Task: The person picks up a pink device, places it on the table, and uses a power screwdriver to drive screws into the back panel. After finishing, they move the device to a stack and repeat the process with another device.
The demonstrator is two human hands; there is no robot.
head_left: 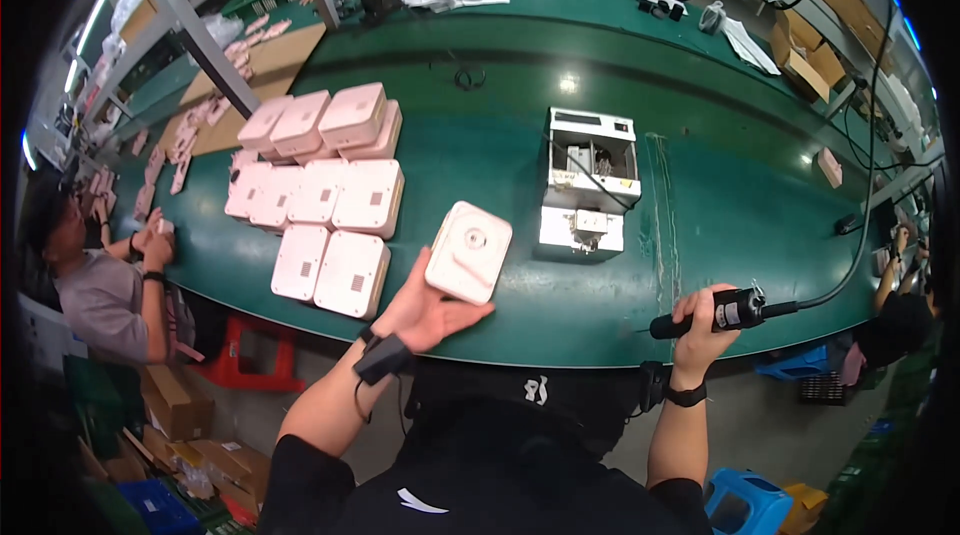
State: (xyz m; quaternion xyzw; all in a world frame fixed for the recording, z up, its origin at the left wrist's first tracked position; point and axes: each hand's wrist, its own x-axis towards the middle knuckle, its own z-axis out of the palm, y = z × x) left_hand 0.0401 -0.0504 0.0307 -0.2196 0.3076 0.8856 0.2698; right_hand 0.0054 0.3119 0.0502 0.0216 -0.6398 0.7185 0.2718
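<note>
My left hand [432,317] supports a pale pink square plastic housing [470,250] from below, tilted above the table. A round recess with a metal-looking centre shows on the housing's upward face. My right hand [700,328] is closed around a black electric screwdriver [735,311], whose thin bit points left over the table's front edge. To the left of my left hand, several similar pink housings [352,273] stand in rows, some stacked on others at the back.
A white screw-feeder-like machine [590,180] stands on the green table [480,135], between and beyond my hands. The screwdriver's cable [860,255] rises at right. Co-workers sit left, right and across. A small pink part [829,167] lies at far right.
</note>
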